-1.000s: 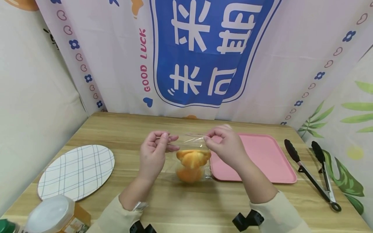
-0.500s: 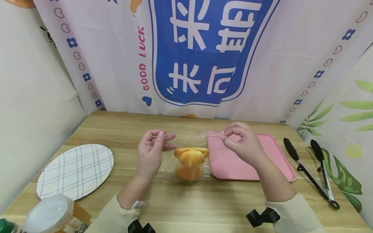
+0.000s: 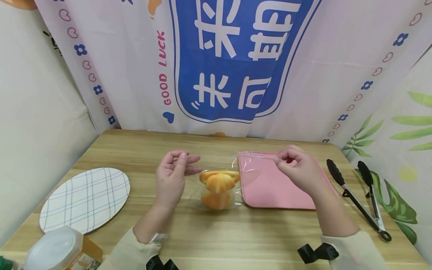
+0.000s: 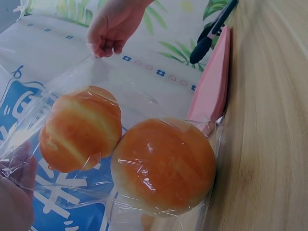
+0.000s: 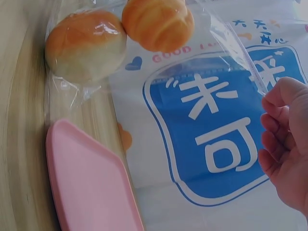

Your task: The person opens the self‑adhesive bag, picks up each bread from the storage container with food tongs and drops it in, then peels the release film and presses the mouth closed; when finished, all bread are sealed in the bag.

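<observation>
A clear plastic bag (image 3: 238, 195) stands near the middle of the table with two breads inside. A ridged bread (image 4: 82, 130) sits above a smooth round bun (image 4: 163, 166). My right hand (image 3: 302, 172) pinches the bag's top edge strip (image 3: 254, 155) between thumb and forefinger, pulled out to the right over the pink tray. My left hand (image 3: 171, 174) holds the left side of the bag's mouth, thumb against the forefinger and the other fingers fairly straight. Clear film covers part of those fingers in the left wrist view.
The pink tray (image 3: 280, 187) lies right of the bag, with black-tipped tongs (image 3: 359, 206) beyond it. At left is an oval checked board (image 3: 84, 198). A lidded jar (image 3: 67, 249) and a green cap (image 3: 6, 263) occupy the front left corner. A printed curtain (image 3: 135, 75) hangs behind.
My right hand has moved right with the bag's edge, drawing the strip out sideways over the tray. The left hand and the breads stay nearly where they were.
</observation>
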Demonstrator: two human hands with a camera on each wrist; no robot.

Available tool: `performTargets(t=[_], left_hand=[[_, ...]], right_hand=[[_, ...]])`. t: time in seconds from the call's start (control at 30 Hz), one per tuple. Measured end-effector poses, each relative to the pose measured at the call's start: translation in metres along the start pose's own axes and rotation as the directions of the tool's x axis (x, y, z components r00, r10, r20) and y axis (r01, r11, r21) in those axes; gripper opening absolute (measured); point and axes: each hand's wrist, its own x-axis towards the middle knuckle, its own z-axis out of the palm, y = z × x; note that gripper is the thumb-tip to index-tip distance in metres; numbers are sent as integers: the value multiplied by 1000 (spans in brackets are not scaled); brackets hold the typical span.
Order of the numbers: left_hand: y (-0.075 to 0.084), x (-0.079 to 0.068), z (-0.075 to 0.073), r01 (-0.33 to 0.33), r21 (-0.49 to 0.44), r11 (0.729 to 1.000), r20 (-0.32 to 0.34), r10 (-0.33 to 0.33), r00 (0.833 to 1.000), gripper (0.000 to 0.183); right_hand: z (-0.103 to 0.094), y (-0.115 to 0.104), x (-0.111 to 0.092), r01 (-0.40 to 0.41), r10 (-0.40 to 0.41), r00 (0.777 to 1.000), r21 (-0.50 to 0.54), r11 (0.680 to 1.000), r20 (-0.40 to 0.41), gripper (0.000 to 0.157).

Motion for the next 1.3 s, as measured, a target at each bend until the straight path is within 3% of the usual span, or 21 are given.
performTargets(t=[0.17,0.4,0.6,0.73,0.87,1.3], left_hand=[[-1,1,-1,6,-4,1000,-2,-6,1000,12],[-1,1,-2,8,-5,1000,2,-8,1000,11],[-1,1,-1,30,-7,1000,-7,-30,1000,11],[-2,2,-2,40,-5,999,-16,-40,999,12],[-1,2,-2,34,-19,999,-24,-34,999,11],[-1,1,-1,15,-46,999,-17,-16,1000,12]], right_hand=[[-12,11,-5,14,-14,1000,1,1000,-11,11],[-30,21,-13,-39,40,998,9,999,-49,11],[-44,40,-17,-73,77,989,35,997,-129,12],[-56,49,-22,-120,114,978,-25,992,-174,12],[-67,55,-28,-173,158,969,-66,983,-189,14],[-92,73,-43,-229,222,952,-9,973,-209,21]])
